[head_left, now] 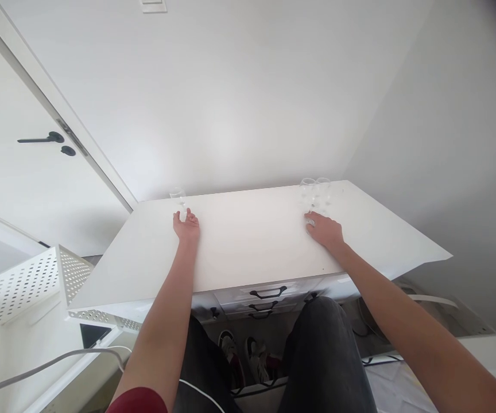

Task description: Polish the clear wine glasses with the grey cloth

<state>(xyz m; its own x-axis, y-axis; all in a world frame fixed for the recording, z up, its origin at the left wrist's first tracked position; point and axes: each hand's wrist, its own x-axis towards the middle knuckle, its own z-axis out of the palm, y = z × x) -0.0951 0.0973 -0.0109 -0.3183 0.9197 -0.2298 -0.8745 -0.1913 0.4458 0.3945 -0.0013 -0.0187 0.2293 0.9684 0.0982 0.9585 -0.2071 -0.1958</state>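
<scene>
On the left of the white tabletop, a clear stemmed glass (178, 194) stands near the back edge. My left hand (186, 225) is turned palm up, its thumb and curled fingers around the glass's foot. To the right, my right hand (325, 228) lies palm down with thumb and fingers closed on the low part of another clear stemmed glass (307, 186). Close beside that one stands a further clear glass (324, 186). The glasses are so transparent that their stems and feet are hard to make out against the white surface.
The white tabletop (248, 241) belongs to a cabinet with dark drawer handles (268, 293) below its front edge. A perforated white rack (28, 281) and a grey cable (50, 362) are at the left. Behind stand a white wall and a door with a black handle (41, 139).
</scene>
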